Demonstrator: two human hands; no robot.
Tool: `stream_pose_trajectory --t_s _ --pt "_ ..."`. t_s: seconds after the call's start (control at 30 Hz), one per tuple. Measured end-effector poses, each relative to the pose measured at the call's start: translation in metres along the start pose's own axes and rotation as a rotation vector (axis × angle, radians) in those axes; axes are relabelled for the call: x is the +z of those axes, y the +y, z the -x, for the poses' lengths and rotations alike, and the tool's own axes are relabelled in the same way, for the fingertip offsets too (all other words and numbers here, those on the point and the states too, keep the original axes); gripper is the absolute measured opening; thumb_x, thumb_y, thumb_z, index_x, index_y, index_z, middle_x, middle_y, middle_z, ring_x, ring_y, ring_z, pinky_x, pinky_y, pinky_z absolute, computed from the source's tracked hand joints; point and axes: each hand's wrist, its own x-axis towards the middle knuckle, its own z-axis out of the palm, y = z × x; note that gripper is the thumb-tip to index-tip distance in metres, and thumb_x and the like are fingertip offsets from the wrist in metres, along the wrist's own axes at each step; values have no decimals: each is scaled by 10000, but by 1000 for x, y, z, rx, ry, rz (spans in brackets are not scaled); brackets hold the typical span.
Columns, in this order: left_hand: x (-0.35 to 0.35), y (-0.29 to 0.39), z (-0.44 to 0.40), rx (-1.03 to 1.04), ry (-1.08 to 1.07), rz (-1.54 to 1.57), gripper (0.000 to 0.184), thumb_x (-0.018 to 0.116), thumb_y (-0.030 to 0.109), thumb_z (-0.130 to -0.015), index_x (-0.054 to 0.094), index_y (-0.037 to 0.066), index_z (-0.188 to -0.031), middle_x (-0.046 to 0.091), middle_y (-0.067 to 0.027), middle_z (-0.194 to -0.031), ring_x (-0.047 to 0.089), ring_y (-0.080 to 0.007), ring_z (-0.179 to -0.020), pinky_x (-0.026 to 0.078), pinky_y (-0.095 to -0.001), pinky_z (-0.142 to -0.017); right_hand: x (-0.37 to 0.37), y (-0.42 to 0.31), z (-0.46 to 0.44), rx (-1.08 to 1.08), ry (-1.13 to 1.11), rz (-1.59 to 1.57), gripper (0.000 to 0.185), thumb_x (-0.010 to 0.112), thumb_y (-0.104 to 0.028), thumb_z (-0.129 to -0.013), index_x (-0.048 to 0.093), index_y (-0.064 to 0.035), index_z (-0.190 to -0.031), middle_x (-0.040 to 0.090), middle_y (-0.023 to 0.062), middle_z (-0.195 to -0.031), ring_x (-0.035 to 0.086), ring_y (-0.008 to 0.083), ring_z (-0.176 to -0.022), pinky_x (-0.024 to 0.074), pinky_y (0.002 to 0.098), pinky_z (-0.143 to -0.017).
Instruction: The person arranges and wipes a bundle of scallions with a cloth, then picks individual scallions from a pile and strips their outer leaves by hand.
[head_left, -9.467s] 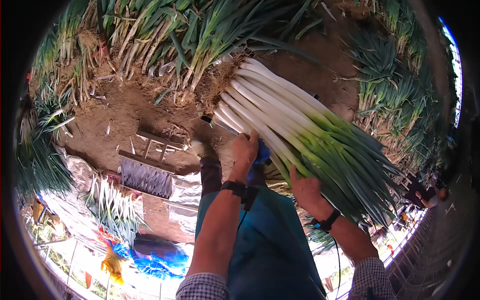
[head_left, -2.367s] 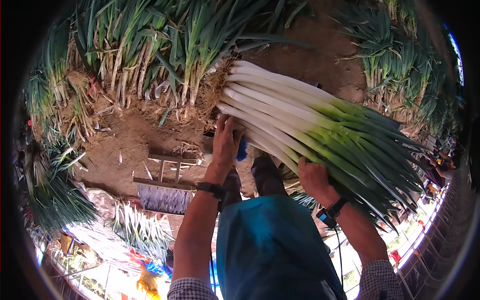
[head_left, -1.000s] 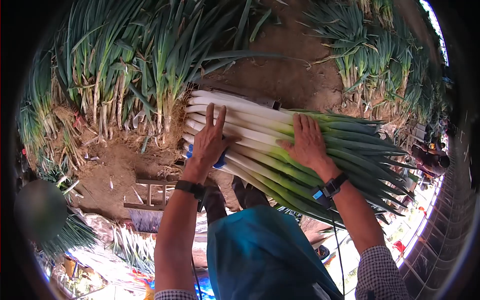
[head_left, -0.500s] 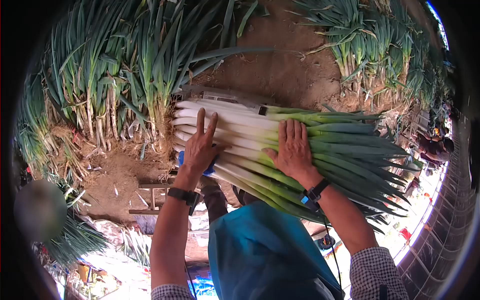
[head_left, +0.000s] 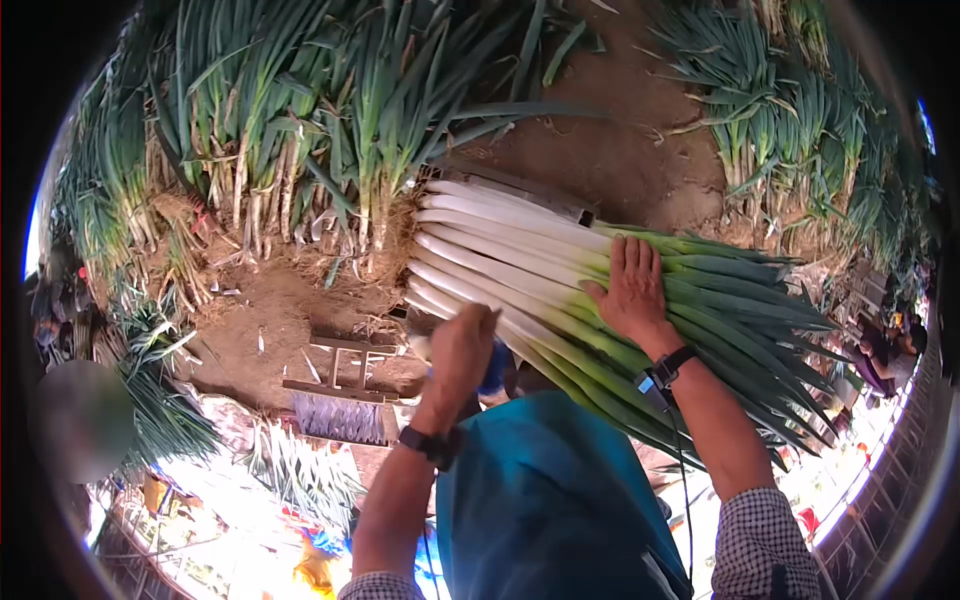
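Note:
Long peeled green onions (head_left: 510,250) lie side by side in a wide layer before me, white ends to the left and green leaves to the right. My right hand (head_left: 636,295) rests flat on them where white turns green, fingers stretched out. Close to the near edge of the layer, my left hand (head_left: 460,352) is curled closed; what it holds, if anything, is hidden. Something blue (head_left: 495,370) shows just behind it, too covered to identify. Part of a low metal frame (head_left: 520,185) is visible along the far side of the layer.
Unpeeled green onions (head_left: 270,130) stand upright at the far left, roots on the soil. More bundles (head_left: 780,120) stand at the far right. A small wooden frame (head_left: 350,365) lies at the near left. Another person (head_left: 890,355) is at the right edge.
My left hand has left the white stalks, curled its fingers and drawn back toward me. My right hand stays on the onions. The whole view has shifted slightly.

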Motion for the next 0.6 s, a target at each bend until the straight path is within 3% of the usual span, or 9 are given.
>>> stream_pose_trajectory --t_s 0.03,0.07,0.1,0.17,0.3,0.4,0.6 --pt "26 -1 33 -78 -119 58 347 674 333 -953 673 11 -826 664 -259 -791 665 -457 -774 530 -500 -686 3 1 1 -1 4 7 886 668 -505 -884 335 99 -1441 424 256 -1371 380 415 -1289 244 543 -1156" --pt "37 6 43 -298 -224 141 448 653 415 -947 688 -18 -838 661 -295 -810 666 -465 -831 522 -518 -756 5 1 0 0 10 13 889 671 -504 -882 332 98 -1441 424 256 -1371 380 414 -1290 243 543 -1157" --pt "52 5 49 -334 -278 167 550 629 499 -935 707 -42 -876 670 -311 -839 680 -446 -877 523 -503 -798 2 0 0 5 6 4 898 671 -506 -879 330 101 -1445 432 253 -1363 381 414 -1292 245 543 -1158" --pt "71 14 47 -452 -320 183 606 613 547 -927 727 -47 -888 686 -298 -833 697 -432 -858 534 -480 -796 2 -1 -1 -6 9 0 900 665 -514 -881 332 103 -1446 432 254 -1373 380 414 -1297 247 545 -1158" --pt "112 17 39 -548 -219 369 630 609 545 -929 738 -68 -862 690 -302 -802 706 -445 -843 541 -478 -795 10 4 2 -44 56 41 897 658 -519 -884 336 101 -1447 431 262 -1393 380 418 -1309 246 548 -1160" --pt "118 21 34 -578 -214 346 613 628 533 -924 745 -66 -864 703 -302 -828 718 -423 -833 544 -476 -810 14 6 1 -22 28 27 899 628 -541 -903 328 97 -1461 425 269 -1420 375 427 -1325 241 548 -1165" --pt "135 24 28 -558 -144 299 568 616 468 -945 726 -77 -826 677 -330 -827 681 -487 -866 524 -521 -828 16 3 1 1 -1 104 901 557 -585 -941 313 92 -1485 408 274 -1454 366 431 -1347 236 548 -1172"
